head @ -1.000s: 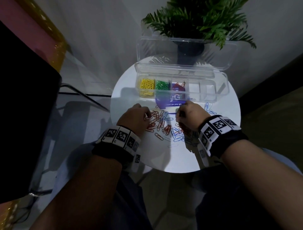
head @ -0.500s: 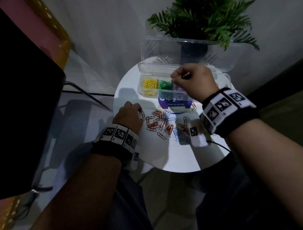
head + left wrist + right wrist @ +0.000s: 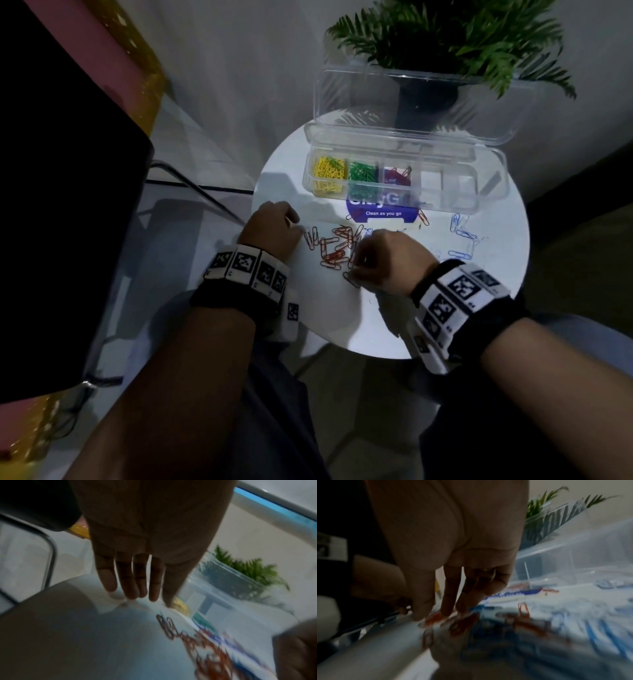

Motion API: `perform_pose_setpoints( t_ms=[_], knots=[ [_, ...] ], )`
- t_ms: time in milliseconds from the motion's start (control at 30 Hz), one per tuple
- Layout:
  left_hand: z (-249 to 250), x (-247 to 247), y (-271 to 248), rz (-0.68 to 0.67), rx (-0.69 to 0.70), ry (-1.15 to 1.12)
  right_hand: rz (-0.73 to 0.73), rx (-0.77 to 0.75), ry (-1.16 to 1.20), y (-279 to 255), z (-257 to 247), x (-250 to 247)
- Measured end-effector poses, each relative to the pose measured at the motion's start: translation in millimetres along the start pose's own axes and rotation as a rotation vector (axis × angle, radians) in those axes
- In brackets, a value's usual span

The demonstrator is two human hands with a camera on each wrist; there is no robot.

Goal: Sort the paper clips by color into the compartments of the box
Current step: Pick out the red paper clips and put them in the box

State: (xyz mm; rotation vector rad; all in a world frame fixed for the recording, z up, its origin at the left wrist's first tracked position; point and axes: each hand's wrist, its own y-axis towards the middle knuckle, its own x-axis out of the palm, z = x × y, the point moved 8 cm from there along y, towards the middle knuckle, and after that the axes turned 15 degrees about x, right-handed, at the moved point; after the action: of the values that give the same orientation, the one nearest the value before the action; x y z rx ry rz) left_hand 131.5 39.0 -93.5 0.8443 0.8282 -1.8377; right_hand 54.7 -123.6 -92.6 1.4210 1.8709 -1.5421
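A clear compartment box [image 3: 479, 192] stands open at the back of the round white table [image 3: 329, 315]. Its left compartments hold yellow clips [image 3: 328, 174], green clips [image 3: 363, 174] and a few red clips [image 3: 399, 174]. A pile of red clips [image 3: 334, 248] lies mid-table, and blue clips [image 3: 462, 236] lie to the right. My right hand [image 3: 354, 270] is down on the pile's near edge, its fairly straight fingertips [image 3: 447, 609] touching red clips [image 3: 435, 615]; that view is blurred. My left hand [image 3: 294, 222] rests left of the pile, fingers [image 3: 133, 588] straight on the table.
The box's lid [image 3: 428, 99] stands open behind it, in front of a potted plant [image 3: 445, 41]. A purple sticker [image 3: 383, 209] reading "Clean as you go" lies under the box's front. A dark chair [image 3: 68, 205] is to the left.
My right hand lifted from the pile to the box's third compartment, then came back down onto the red clips. The left hand shifted slightly left and stayed on the table.
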Motion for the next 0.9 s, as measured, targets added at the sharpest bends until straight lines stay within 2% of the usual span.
perform_pose_setpoints(
  t_ms=[67,200,400,567,700,833,900],
  knots=[
    [1.9,10.5,-1.9,-0.061,-0.013,0.041,-0.002,0.015,-0.038,0.5,1.1,9.1],
    [14.0,17.4,-1.4,-0.058,0.026,0.079,0.025,-0.002,-0.104,-0.6,-0.8,11.9],
    [23.7,29.8,2.0,-0.197,0.130,0.072,0.016,-0.020,-0.063,1.8,2.2,9.2],
    [30.0,39.4,-2.0,-0.234,0.158,0.044,0.067,0.009,0.060,3.0,5.9,0.1],
    [24.5,27.9,-1.1,-0.171,0.137,-0.056,0.092,-0.036,0.153,1.5,-4.2,-5.5],
    [18.9,8.5,-0.7,-0.041,0.091,-0.183,0.090,-0.122,0.104,7.4,-23.6,-1.9],
    [16.3,5.4,-0.4,-0.021,0.080,-0.168,0.064,-0.122,0.095,11.4,-29.4,-1.1]
  ],
)
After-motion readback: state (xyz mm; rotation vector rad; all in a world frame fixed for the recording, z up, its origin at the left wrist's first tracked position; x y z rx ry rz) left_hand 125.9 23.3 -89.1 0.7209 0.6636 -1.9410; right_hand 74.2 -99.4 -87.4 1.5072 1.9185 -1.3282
